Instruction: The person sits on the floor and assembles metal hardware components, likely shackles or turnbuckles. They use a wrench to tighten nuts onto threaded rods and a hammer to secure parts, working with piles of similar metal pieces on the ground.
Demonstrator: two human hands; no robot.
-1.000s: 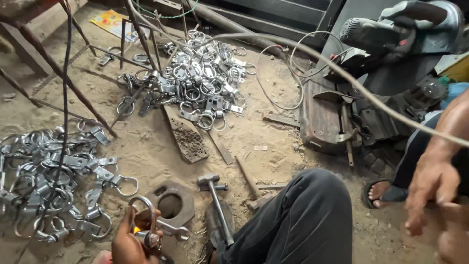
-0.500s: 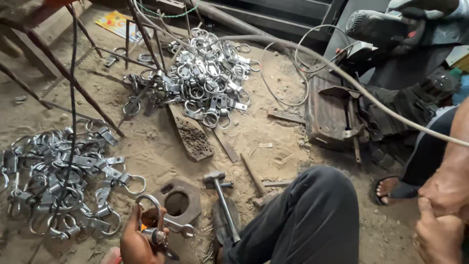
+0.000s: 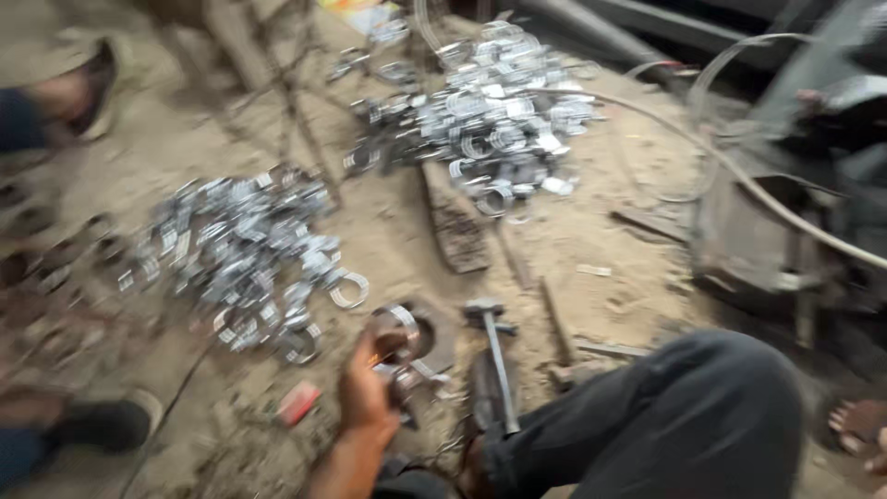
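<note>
The left hand (image 3: 365, 393) grasps a small shiny metal ring clamp (image 3: 399, 325) in its fingers, low over the sandy floor beside the hammer (image 3: 492, 356). It seems stiff and light; best held by the band. The right hand is out of view.

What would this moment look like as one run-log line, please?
left hand: holds metal ring clamp | right hand: not in view | nearby: hammer, clamp pile | image: blurred
</note>
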